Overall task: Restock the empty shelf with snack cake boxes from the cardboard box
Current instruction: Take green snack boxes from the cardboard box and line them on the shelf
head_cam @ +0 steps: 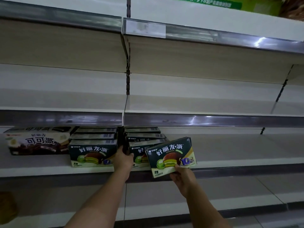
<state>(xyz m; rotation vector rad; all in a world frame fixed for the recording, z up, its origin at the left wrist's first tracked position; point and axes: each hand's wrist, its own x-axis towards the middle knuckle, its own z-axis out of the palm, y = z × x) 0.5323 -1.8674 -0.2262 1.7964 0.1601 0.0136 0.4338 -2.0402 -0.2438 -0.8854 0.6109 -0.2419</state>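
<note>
My right hand (181,177) grips the bottom edge of a dark green snack cake box (171,155), tilted, at the front of the shelf (230,162). Behind it, to its left, stands a row of the same boxes (141,145), one behind another. My left hand (123,159) reaches between that row and another row of green boxes (92,150) further left, its fingers against the left side of the front box. Whether it grips the box I cannot tell. The cardboard box is out of view.
A wider brown cocoa pie box (37,142) lies at the far left of the same shelf. A black upright post (122,139) divides the shelf bays. The shelves above (197,104) and below (213,195) hold no goods. A green sign (210,3) sits at top right.
</note>
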